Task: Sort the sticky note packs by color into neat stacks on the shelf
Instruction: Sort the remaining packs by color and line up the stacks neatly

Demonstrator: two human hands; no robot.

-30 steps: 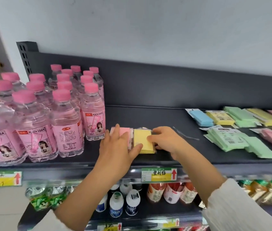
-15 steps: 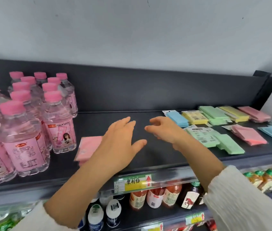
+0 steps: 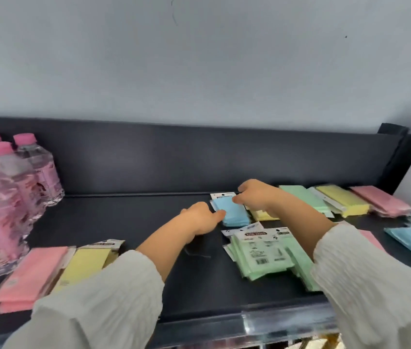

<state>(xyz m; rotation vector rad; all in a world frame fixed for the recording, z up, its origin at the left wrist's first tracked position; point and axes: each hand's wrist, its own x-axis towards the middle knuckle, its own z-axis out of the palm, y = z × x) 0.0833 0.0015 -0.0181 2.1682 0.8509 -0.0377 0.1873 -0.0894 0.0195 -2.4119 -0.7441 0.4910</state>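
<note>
Edges of blue pack meet left hand, right hand.

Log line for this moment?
left hand: at blue pack | right hand: at its far end | grips: unclear | sorted: pink stack, yellow stack

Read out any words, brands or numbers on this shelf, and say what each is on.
Nothing reads clearly.
Pink labels on the clear pink-capped bottles: blurred.
Black header strip and barcode on the top green sticky note pack: too small.
Header on the left yellow sticky note pack: blurred.
</note>
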